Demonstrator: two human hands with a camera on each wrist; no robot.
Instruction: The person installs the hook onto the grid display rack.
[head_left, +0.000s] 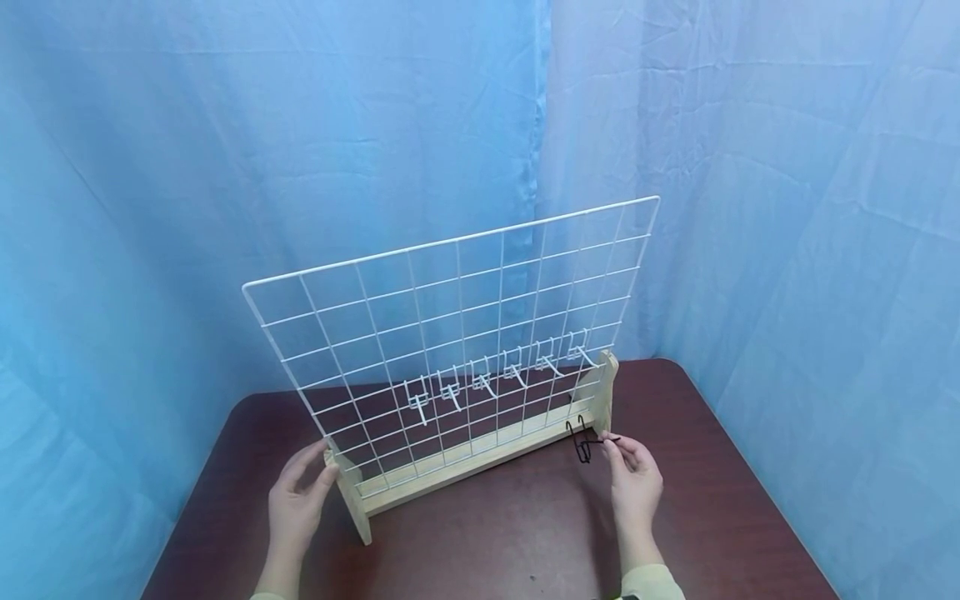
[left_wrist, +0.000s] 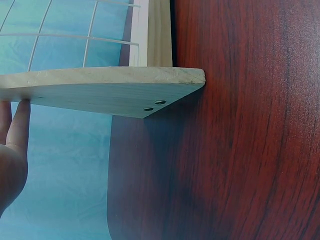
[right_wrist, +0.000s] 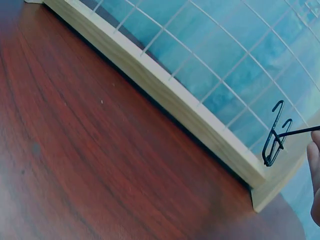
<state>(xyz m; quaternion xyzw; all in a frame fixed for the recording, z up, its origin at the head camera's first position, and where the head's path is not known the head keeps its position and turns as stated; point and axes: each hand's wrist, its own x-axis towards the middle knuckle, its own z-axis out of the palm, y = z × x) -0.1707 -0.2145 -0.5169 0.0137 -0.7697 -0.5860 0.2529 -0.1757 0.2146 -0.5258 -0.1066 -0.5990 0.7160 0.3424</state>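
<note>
My right hand [head_left: 637, 483] pinches the straight prong of a black wire hook [head_left: 583, 450] between thumb and fingertips. The hook's two bent ends point up, in front of the right end of a white wire grid panel [head_left: 480, 308]. In the right wrist view, the black hook [right_wrist: 272, 142] appears against the grid, and it is hard to tell whether they touch. My left hand [head_left: 298, 497] holds the upper part of the wooden stand's [head_left: 352, 502] left end piece with thumb and fingers. In the left wrist view, a finger [left_wrist: 19, 125] touches that piece's outer face.
Several white hooks [head_left: 483, 382] hang in a row across the lower grid. The grid stands upright in the wooden base, whose right end piece [head_left: 606, 387] is near my right hand. Beneath is a dark red table [head_left: 480, 550], with blue curtains [head_left: 420, 125] around it.
</note>
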